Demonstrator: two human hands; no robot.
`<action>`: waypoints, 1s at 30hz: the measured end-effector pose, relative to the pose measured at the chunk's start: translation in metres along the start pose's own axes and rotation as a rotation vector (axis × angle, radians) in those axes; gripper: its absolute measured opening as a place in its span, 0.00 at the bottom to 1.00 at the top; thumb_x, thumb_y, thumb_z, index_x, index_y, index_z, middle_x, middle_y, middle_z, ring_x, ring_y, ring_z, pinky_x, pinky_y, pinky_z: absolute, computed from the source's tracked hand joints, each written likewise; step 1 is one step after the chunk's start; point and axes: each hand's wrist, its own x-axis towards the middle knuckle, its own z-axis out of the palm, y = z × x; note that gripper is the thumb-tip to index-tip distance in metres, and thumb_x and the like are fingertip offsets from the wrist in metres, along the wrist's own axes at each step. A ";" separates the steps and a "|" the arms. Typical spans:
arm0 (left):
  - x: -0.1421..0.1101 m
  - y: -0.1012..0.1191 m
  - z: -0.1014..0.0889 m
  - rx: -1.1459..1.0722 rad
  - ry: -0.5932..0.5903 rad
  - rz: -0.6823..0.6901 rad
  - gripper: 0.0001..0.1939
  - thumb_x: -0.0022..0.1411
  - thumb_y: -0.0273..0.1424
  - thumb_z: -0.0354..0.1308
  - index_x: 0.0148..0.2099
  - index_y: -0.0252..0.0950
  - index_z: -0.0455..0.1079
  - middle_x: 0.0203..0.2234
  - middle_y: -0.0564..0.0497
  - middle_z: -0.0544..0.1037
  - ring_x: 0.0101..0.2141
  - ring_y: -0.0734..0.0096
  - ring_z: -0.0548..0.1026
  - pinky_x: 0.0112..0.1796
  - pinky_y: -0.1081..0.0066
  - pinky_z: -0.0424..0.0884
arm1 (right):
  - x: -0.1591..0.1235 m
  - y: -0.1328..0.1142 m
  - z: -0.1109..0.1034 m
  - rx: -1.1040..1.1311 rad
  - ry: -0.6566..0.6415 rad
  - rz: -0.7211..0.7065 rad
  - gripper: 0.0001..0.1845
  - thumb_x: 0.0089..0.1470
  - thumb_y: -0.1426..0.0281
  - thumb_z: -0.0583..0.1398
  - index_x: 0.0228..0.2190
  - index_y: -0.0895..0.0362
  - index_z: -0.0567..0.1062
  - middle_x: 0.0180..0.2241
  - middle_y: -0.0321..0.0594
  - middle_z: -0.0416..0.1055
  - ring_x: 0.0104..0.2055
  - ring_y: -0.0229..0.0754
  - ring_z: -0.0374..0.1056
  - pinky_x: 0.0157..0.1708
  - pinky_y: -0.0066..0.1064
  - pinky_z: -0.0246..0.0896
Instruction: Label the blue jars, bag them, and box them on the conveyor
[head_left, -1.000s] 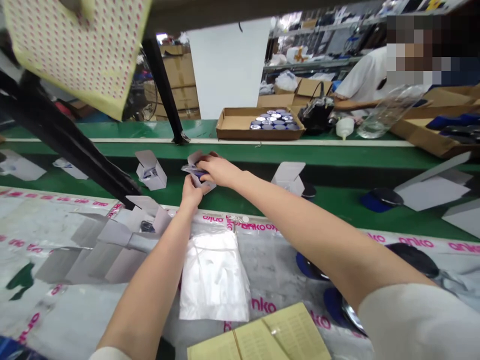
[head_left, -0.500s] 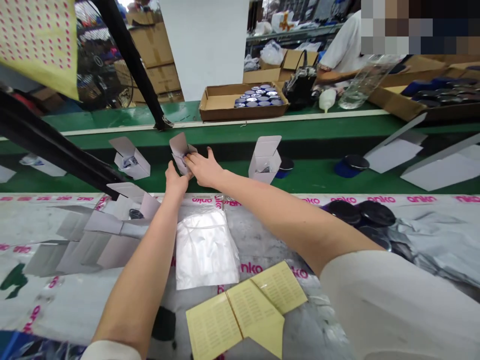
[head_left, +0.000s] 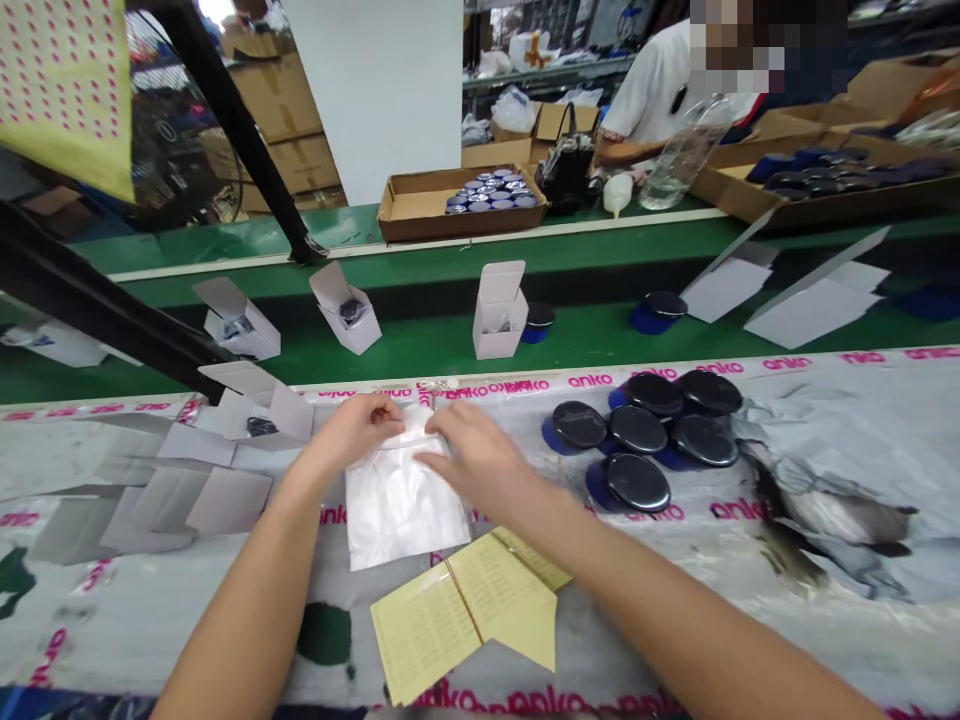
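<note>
A stack of clear plastic bags point(head_left: 405, 510) lies flat on the covered table in front of me. My left hand point(head_left: 356, 430) is at its upper left corner, fingertips pinched on the top bag's edge. At the upper right corner, my right hand point(head_left: 480, 450) rests its fingertips on the bags, thumb apart from the fingers, slightly blurred. Just below lie folded yellow printed sheets point(head_left: 465, 610). Beyond the hands, a white box point(head_left: 352, 320) stands with its flap up and a dark wrapped item inside.
Other open white boxes point(head_left: 499, 325) stand along the green belt point(head_left: 585, 350). Several blue jars with black lids point(head_left: 637, 430) sit to the right, beside crumpled grey plastic point(head_left: 847, 470). White cartons point(head_left: 165, 490) lie left, near a black post point(head_left: 97, 290). A person point(head_left: 652, 80) is across the belt.
Both hands have let go of the white box on the belt and come back toward me to the plastic bags. The view has shifted, showing more of the jars.
</note>
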 end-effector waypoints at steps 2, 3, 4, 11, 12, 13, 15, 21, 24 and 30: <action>-0.003 0.000 0.000 -0.012 0.012 0.015 0.09 0.52 0.39 0.60 0.29 0.38 0.73 0.24 0.52 0.76 0.29 0.65 0.71 0.33 0.68 0.65 | -0.028 0.003 0.017 -0.006 -0.038 -0.069 0.13 0.58 0.67 0.69 0.42 0.59 0.77 0.44 0.48 0.76 0.48 0.53 0.70 0.47 0.43 0.69; -0.004 0.001 0.000 -0.013 0.030 0.026 0.10 0.52 0.39 0.60 0.29 0.38 0.74 0.25 0.51 0.77 0.30 0.63 0.72 0.34 0.67 0.66 | -0.037 0.005 0.024 -0.016 -0.037 -0.087 0.12 0.58 0.67 0.69 0.42 0.59 0.77 0.45 0.48 0.76 0.49 0.54 0.70 0.47 0.44 0.68; -0.006 0.001 0.001 -0.009 0.053 0.040 0.10 0.52 0.39 0.60 0.29 0.38 0.74 0.26 0.50 0.78 0.31 0.62 0.73 0.35 0.67 0.67 | -0.044 0.006 0.028 -0.021 -0.031 -0.111 0.12 0.59 0.67 0.68 0.43 0.59 0.77 0.47 0.49 0.76 0.50 0.54 0.69 0.48 0.46 0.68; -0.005 -0.001 0.009 0.165 0.162 0.087 0.12 0.52 0.43 0.58 0.26 0.41 0.72 0.24 0.51 0.80 0.29 0.60 0.75 0.32 0.67 0.68 | -0.063 0.031 -0.018 -0.009 0.108 -0.178 0.09 0.67 0.68 0.60 0.35 0.58 0.77 0.39 0.46 0.78 0.45 0.47 0.71 0.47 0.40 0.67; -0.004 0.000 0.009 0.184 0.160 0.084 0.13 0.52 0.44 0.57 0.27 0.41 0.73 0.25 0.51 0.81 0.29 0.59 0.76 0.33 0.66 0.68 | -0.067 0.038 -0.030 -0.066 0.175 -0.133 0.12 0.67 0.67 0.60 0.32 0.58 0.76 0.38 0.47 0.77 0.44 0.48 0.71 0.46 0.40 0.67; -0.004 0.000 0.008 0.196 0.156 0.081 0.14 0.53 0.45 0.57 0.28 0.41 0.74 0.26 0.49 0.82 0.30 0.57 0.77 0.33 0.65 0.69 | -0.071 0.044 -0.042 -0.143 0.242 -0.081 0.12 0.66 0.65 0.61 0.31 0.58 0.76 0.39 0.49 0.77 0.44 0.50 0.70 0.46 0.42 0.67; -0.004 0.001 0.007 0.204 0.136 0.083 0.16 0.54 0.47 0.56 0.30 0.42 0.76 0.30 0.48 0.84 0.34 0.53 0.79 0.36 0.63 0.71 | -0.078 0.058 -0.061 -0.334 0.321 0.012 0.12 0.61 0.63 0.66 0.40 0.59 0.78 0.49 0.58 0.76 0.53 0.59 0.68 0.51 0.51 0.64; -0.004 0.005 0.003 0.243 0.113 0.066 0.15 0.54 0.46 0.57 0.32 0.42 0.78 0.34 0.46 0.85 0.35 0.50 0.80 0.40 0.60 0.74 | -0.072 0.085 -0.071 -0.537 0.114 0.125 0.21 0.57 0.73 0.67 0.52 0.59 0.75 0.49 0.56 0.76 0.54 0.60 0.68 0.62 0.74 0.42; -0.005 0.005 0.003 0.277 0.122 0.047 0.16 0.54 0.46 0.58 0.36 0.41 0.79 0.36 0.45 0.85 0.37 0.49 0.80 0.41 0.59 0.74 | -0.070 0.078 -0.068 -0.601 0.141 0.125 0.24 0.56 0.75 0.66 0.55 0.61 0.74 0.51 0.60 0.74 0.56 0.65 0.66 0.61 0.76 0.42; -0.026 0.037 0.026 0.296 0.298 0.313 0.14 0.65 0.44 0.56 0.43 0.44 0.78 0.43 0.46 0.81 0.47 0.52 0.77 0.48 0.58 0.71 | -0.097 0.040 -0.051 -0.371 0.106 0.000 0.06 0.63 0.75 0.60 0.35 0.56 0.77 0.37 0.49 0.76 0.42 0.52 0.71 0.46 0.46 0.67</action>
